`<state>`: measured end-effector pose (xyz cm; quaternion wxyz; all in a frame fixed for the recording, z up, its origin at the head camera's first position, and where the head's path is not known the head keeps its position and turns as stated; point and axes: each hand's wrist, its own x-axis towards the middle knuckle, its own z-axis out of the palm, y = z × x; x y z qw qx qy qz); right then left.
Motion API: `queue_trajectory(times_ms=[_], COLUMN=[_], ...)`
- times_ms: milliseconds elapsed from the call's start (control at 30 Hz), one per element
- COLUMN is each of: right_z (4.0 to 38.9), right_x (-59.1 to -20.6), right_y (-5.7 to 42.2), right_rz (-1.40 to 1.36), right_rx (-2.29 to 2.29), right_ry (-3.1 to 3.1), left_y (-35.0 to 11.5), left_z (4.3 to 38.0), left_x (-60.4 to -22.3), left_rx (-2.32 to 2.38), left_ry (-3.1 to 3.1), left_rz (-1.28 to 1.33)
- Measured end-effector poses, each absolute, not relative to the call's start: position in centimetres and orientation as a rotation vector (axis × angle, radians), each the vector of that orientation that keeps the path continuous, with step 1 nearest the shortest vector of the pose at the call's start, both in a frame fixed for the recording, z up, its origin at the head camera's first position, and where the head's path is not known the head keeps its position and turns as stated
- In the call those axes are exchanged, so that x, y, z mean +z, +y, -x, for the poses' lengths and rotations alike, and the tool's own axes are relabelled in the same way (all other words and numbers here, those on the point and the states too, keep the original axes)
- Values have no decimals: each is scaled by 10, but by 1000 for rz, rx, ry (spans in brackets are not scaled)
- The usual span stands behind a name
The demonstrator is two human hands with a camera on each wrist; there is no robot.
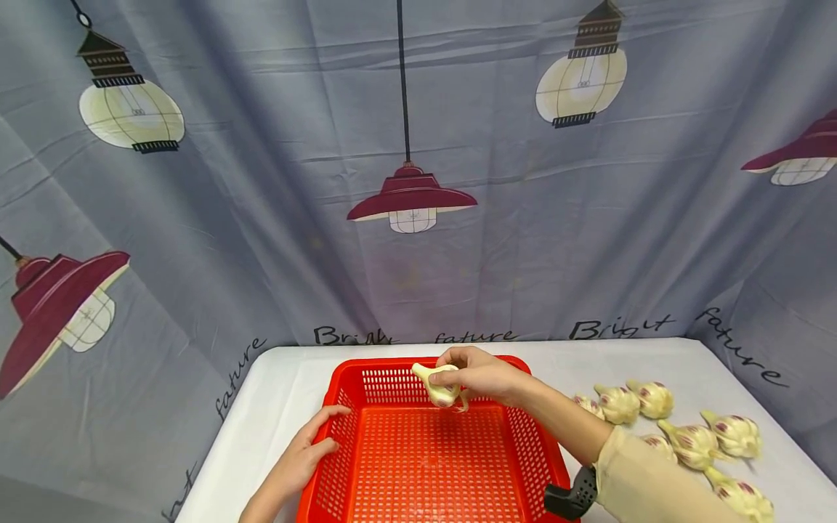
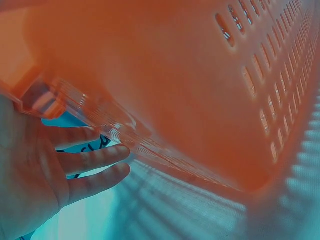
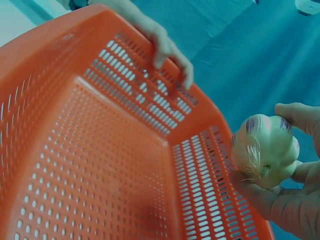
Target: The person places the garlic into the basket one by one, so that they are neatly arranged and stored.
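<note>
My right hand (image 1: 480,374) pinches a garlic bulb (image 1: 439,385) between thumb and fingers, above the far part of a red plastic basket (image 1: 428,465). In the right wrist view the garlic bulb (image 3: 265,150) shows its root end and purple streaks, beside the basket's rim. My left hand (image 1: 304,450) holds the basket's left rim, thumb and forefinger hooked over it. The left wrist view shows the other fingers (image 2: 95,162) extended outside the slotted wall. Inside the basket only the bare perforated floor shows.
Several garlic bulbs (image 1: 693,443) lie on the white table (image 1: 281,378) to the right of the basket, some partly behind the right forearm. A grey curtain (image 1: 418,290) printed with lamps hangs behind the table and at its sides.
</note>
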<state>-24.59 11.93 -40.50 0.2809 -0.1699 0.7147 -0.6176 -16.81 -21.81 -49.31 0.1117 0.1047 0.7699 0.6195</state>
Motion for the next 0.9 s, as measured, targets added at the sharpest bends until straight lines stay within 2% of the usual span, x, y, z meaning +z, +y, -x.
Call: queue_trajectory(times_ms=[900], right_z=[242], right_x=[-425], right_y=[86], right_rz=[504], right_rx=[-1643], right_ry=[1853], left_y=[-219], left_z=[167], left_x=[-493], left_rx=[1860], left_ry=[2138], left_rz=[-279])
